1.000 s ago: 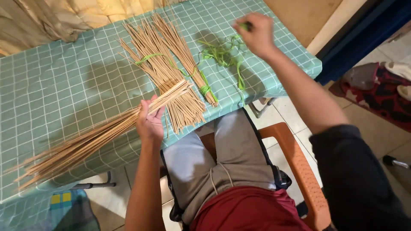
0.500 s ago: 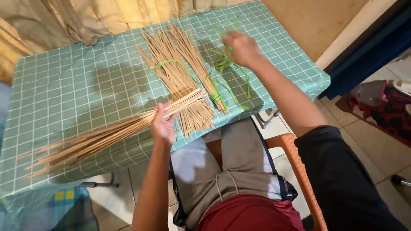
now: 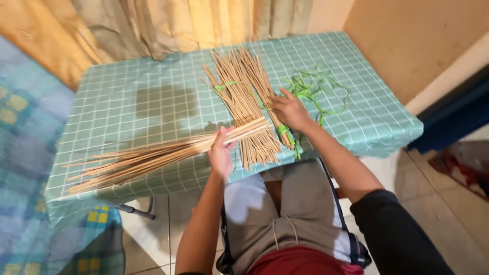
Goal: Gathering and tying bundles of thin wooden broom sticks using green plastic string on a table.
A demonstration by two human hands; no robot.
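a long bundle of thin tan sticks (image 3: 153, 155) lies across the tabletop's near edge, fanning out toward the near left corner, and the left hand (image 3: 220, 153) is clenched around it near its tight end. the right hand (image 3: 289, 109) rests just beyond on a second pile of sticks (image 3: 244, 99) (some tied with green strips), fingers loosely spread; whether it grips anything i cannot tell. loose green strips (image 3: 310, 91) lie toward the right edge of the green checked tablecloth (image 3: 127, 102).

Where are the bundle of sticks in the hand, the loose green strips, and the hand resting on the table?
held stick bundle (image 3: 153, 158), head view, mid-length.
green strips (image 3: 310, 89), head view, tangled middle.
right hand (image 3: 289, 109), head view, back of hand.
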